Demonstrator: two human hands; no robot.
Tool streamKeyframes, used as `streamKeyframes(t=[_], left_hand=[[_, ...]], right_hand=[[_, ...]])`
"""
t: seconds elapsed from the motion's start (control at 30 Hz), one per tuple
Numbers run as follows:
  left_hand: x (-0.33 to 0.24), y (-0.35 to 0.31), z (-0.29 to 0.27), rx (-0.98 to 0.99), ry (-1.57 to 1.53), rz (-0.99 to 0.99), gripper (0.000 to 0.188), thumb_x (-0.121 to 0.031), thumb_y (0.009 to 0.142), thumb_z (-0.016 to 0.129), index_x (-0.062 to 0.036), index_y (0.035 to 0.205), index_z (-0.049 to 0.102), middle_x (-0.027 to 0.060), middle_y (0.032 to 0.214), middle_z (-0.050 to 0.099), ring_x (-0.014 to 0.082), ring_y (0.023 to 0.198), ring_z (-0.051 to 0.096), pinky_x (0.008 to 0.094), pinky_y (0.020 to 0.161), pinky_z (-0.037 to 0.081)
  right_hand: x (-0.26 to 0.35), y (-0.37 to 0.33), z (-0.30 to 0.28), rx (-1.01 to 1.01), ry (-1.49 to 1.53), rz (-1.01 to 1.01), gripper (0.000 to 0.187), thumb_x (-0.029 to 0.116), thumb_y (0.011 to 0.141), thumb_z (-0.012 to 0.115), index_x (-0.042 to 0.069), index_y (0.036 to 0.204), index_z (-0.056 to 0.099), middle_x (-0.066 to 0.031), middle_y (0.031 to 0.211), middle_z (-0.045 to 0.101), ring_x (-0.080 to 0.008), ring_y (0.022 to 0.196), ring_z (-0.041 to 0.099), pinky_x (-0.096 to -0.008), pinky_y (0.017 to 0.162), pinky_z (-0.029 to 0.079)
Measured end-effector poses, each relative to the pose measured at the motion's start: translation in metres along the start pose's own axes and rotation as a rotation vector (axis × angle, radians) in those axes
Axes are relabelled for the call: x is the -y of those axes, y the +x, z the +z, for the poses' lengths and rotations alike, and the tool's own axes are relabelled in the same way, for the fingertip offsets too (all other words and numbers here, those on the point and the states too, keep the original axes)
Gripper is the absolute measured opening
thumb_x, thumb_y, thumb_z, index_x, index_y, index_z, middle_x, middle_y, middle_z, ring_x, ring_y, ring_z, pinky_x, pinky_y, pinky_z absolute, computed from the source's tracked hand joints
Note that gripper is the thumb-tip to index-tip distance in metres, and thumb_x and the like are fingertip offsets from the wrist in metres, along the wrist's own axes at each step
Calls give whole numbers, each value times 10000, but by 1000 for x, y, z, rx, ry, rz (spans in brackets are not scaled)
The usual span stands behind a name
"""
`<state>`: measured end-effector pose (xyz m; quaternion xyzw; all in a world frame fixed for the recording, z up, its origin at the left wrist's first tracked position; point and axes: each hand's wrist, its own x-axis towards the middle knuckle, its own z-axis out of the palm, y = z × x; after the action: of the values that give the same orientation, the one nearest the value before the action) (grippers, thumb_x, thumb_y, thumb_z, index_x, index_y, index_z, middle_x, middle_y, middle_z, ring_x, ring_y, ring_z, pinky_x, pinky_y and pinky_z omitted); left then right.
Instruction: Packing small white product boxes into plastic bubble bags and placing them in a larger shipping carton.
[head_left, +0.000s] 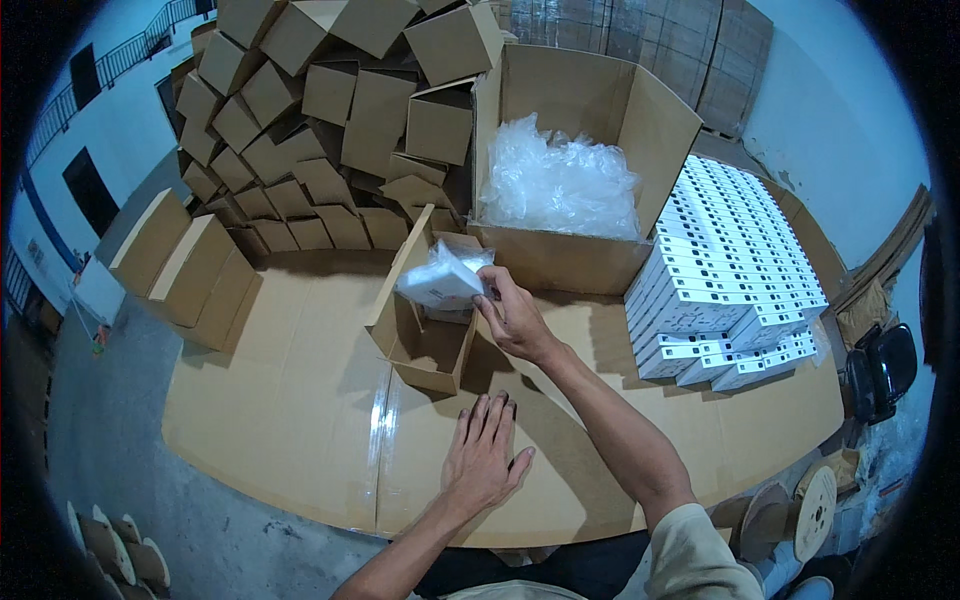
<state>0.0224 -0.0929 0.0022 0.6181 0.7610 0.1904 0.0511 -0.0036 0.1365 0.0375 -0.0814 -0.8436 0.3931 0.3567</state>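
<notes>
A small open cardboard box [428,378] stands on the cardboard-covered tabletop [290,410], its flap raised on the left side. Over its opening, my right hand [515,315] pinches a white item in a clear plastic bag [442,280] by its right end. Part of the box's inside shows brown and bare; another pale plastic-wrapped piece seems to lie behind the held one, but I cannot make it out. My left hand [484,452] lies flat on the tabletop just in front of the box, fingers stretched out, holding nothing.
A large open carton [570,262] full of clear plastic bags [560,180] stands behind. Stacked white boxes [720,270] rise at the right. A high pile of open brown boxes [330,130] fills the back left; closed cartons [195,275] sit at the left edge.
</notes>
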Motion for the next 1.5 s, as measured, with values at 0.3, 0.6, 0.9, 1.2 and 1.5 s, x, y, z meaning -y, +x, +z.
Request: streamKeyframes(t=[0.3,0.6,0.9,1.2,1.5], left_hand=[[0,-1,-1,-8,-10,-1,724,-411,947,565,33,1474,344,219,1557,309,389,1455,265,546,1194,201],[0,0,-1,20,-13,-9,738,-417,946,564,33,1481,328,217,1567,287,397,1458,250,552,1198,184],[-2,0,-2,34,-26,-29,775,-435,949,547,42,1504,294,218,1567,300,404,1464,245,546,1203,174],[-2,1,-1,24,-28,-29,770,-436,939,551,62,1478,317,222,1559,304,401,1454,256,530,1205,174],[-1,2,1,91,-49,-74,824,-466,946,523,45,1532,250,221,1594,273,400,1469,243,528,1206,165]], right_hand=[[19,12,-16,73,-188,-86,299,111,971,566,19,1239,469,-242,1036,602,-420,948,610,-465,800,498],[21,10,-17,-6,-294,-242,257,68,919,621,-22,1151,557,-217,1087,609,-409,955,627,-454,820,527],[18,16,-1,102,-410,-198,272,87,887,632,81,1151,570,-157,1003,586,-383,958,589,-486,797,479],[22,20,11,95,-535,-131,207,70,831,661,75,1037,642,-134,967,597,-342,964,578,-464,830,486],[29,29,25,135,-624,-49,108,68,775,688,31,877,682,-172,942,627,-365,931,618,-470,823,521]])
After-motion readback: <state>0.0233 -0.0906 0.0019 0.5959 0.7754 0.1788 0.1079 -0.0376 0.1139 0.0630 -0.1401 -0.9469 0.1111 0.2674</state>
